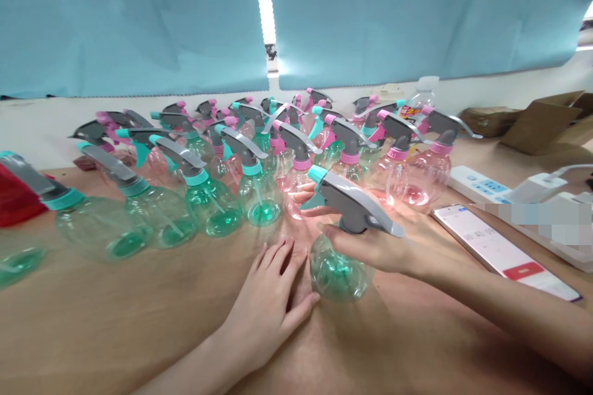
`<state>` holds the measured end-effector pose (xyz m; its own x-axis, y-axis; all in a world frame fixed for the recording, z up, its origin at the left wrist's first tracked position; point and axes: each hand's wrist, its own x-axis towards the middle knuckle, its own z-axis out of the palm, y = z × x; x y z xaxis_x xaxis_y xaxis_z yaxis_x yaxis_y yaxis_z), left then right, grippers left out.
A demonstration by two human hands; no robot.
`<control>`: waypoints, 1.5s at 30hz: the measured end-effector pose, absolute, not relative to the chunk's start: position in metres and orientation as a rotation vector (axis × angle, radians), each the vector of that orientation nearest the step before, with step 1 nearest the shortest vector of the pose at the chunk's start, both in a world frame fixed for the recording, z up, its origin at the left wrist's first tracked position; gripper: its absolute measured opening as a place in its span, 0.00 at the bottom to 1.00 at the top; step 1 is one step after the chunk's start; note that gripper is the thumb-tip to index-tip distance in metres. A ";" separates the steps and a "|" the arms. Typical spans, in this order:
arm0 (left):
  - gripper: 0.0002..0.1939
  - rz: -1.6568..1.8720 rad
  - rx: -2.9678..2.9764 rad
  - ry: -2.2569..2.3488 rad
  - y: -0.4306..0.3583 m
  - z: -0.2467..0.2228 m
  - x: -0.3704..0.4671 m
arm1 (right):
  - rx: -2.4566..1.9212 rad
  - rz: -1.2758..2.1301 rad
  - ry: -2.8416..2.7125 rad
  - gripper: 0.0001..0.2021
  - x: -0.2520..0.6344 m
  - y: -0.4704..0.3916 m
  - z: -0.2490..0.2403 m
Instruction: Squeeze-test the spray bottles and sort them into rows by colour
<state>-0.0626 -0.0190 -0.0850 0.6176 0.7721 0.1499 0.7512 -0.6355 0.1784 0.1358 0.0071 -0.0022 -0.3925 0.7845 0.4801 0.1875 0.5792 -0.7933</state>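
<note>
A green spray bottle with a grey and turquoise trigger head stands upright on the table in front of me. My right hand is round its neck, thumb on the near side and fingers reaching behind the head. Just left of that bottle, my left hand lies flat on the wooden table with its fingers stretched out, holding nothing. Beyond both hands stand several more spray bottles: a front row of green ones to the left and pink ones to the right.
At the right lie a phone with a lit screen and a white power strip with a plugged-in charger. Behind them are brown cardboard boxes. A red object sits at the left edge.
</note>
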 end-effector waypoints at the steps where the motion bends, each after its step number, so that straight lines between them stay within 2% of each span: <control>1: 0.29 0.325 2.737 1.293 -0.019 -0.085 -0.063 | -0.788 0.838 -1.880 0.32 0.136 0.007 -0.002; 10: 0.28 0.345 2.725 1.292 -0.019 -0.083 -0.063 | -0.782 0.850 -1.910 0.29 0.137 0.007 -0.004; 15: 0.28 0.345 2.722 1.290 -0.020 -0.083 -0.063 | -0.923 0.873 -1.889 0.26 0.137 0.007 -0.006; 22: 0.27 0.353 2.718 1.286 -0.019 -0.082 -0.062 | -0.973 0.848 -1.968 0.19 0.137 0.005 0.005; 25: 0.27 0.358 2.716 1.284 -0.020 -0.082 -0.062 | -1.134 0.858 -1.982 0.22 0.137 0.000 0.018; 35: 0.24 0.362 2.706 1.278 -0.020 -0.081 -0.062 | -1.126 0.792 -1.992 0.30 0.134 -0.003 0.019; 39: 0.23 0.352 2.711 1.275 -0.020 -0.081 -0.062 | -0.989 0.777 -1.924 0.28 0.138 0.001 0.003; 45: 0.22 0.313 2.708 1.273 -0.019 -0.080 -0.062 | -1.069 0.764 -1.924 0.27 0.141 0.002 -0.003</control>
<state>-0.0619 -0.0192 -0.0798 0.6218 0.7722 0.1304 0.7446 -0.6346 0.2070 0.1409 0.0018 -0.0035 -0.3327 0.8775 0.3453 0.4017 0.4631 -0.7900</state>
